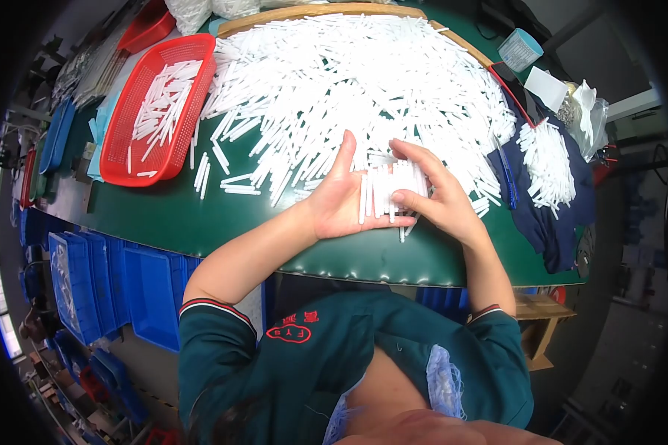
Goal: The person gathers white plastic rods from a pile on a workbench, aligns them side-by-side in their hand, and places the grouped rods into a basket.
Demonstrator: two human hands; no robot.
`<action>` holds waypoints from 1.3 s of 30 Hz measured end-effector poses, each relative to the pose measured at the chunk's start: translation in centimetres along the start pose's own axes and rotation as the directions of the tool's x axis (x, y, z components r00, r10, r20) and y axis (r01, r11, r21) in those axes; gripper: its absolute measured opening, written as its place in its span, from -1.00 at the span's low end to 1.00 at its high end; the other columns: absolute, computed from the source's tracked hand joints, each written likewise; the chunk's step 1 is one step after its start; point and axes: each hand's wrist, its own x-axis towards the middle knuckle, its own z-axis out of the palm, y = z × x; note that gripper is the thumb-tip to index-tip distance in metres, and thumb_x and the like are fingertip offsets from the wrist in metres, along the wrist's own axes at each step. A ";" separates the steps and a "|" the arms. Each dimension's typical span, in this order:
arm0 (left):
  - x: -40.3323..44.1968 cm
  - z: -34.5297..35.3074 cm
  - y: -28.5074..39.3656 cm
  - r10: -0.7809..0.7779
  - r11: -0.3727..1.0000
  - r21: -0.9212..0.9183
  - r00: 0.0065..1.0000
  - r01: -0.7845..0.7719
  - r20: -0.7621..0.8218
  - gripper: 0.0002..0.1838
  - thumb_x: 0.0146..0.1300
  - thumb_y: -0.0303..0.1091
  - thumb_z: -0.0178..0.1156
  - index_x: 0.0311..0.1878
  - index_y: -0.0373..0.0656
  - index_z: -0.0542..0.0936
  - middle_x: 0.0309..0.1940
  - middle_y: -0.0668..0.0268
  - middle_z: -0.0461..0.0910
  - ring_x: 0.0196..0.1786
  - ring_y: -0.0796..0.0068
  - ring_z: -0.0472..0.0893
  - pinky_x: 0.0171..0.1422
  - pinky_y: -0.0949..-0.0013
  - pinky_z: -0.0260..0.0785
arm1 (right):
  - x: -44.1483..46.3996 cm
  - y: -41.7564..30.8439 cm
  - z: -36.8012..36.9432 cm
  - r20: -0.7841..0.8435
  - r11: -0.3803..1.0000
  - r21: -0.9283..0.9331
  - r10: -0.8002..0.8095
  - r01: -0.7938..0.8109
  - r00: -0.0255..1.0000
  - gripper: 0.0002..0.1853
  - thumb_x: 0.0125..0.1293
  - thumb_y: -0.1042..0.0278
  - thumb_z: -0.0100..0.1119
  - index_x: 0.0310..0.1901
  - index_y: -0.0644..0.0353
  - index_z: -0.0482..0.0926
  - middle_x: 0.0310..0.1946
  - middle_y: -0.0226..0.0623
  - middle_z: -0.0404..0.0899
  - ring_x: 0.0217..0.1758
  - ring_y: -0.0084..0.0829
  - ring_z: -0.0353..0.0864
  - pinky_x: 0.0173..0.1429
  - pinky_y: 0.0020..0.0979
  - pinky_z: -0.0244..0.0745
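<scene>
While my left hand (329, 209) lies spread, palm up, under a row of white sticks (382, 194) at six o'clock of the loose pile (364, 70), my right hand (450, 203) clasps them from three o'clock, apparently evening the handful, so the next move calls for level pressure.

The left hand (332, 208), palm up, bears sticks (382, 194); the right hand (447, 199) clasps them. Beyond both spreads a pile (371, 74); leftward, a basket (113, 144); rightward, a pen (508, 178).

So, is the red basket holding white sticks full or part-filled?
Part-filled: bare red shows around the white sticks in the red basket.
</scene>
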 end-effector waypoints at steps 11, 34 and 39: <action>0.0 -0.1 0.1 0.033 0.998 0.062 0.999 -0.032 -0.008 0.08 0.04 0.59 -0.38 0.36 -0.19 0.13 0.26 0.08 0.30 0.28 0.09 0.34 0.37 -0.15 0.08 | 0.2 -0.4 0.3 -0.004 0.967 0.218 0.135 -0.131 0.991 -0.47 0.23 0.44 0.12 0.25 0.31 0.30 0.21 -0.11 0.36 0.32 -0.32 0.28 0.36 -0.34 0.13; 0.1 0.2 0.2 0.048 0.997 0.059 0.998 -0.050 0.029 0.07 0.07 0.58 -0.43 0.38 -0.18 0.11 0.29 0.12 0.27 0.33 0.16 0.30 0.35 0.09 0.20 | 0.4 -1.1 0.0 0.053 0.862 -0.388 -0.332 0.326 0.942 -0.04 -0.15 0.14 0.47 0.31 0.28 0.19 0.13 -0.08 0.41 0.15 -0.13 0.43 0.16 -0.24 0.34; 0.2 -0.3 0.3 0.031 0.997 0.071 0.995 -0.037 0.094 0.07 0.07 0.59 -0.45 0.40 -0.14 0.08 0.29 0.07 0.26 0.34 0.15 0.28 0.40 -0.01 0.07 | 0.1 -0.6 -0.7 -0.072 0.978 -0.073 -0.199 0.194 0.977 -0.09 -0.01 0.30 0.39 0.36 0.25 0.09 0.19 -0.10 0.37 0.25 -0.22 0.37 0.27 -0.26 0.25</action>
